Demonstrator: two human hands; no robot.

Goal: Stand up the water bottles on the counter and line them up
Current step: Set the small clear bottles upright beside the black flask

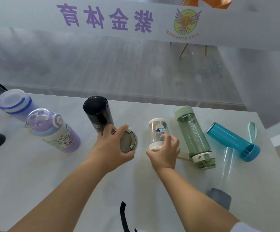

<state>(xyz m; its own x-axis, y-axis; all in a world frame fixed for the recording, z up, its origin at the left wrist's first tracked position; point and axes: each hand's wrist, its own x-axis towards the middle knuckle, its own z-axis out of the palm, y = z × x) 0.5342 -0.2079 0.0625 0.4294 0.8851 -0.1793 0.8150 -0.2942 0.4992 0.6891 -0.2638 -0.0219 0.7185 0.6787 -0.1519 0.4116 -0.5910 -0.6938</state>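
Now my left hand wraps a grey-lidded cup mid-bench while my right hand pinches the small clear bottle at its white cap; it looks light, rigid, slick, so I grip low.

The scene is lit evenly by soft, bright daylight; only faint shadows are cast on the pale counter. A hazy glare is spread across the far glass panel. Wide-angle bending and blur are seen at the left edge.
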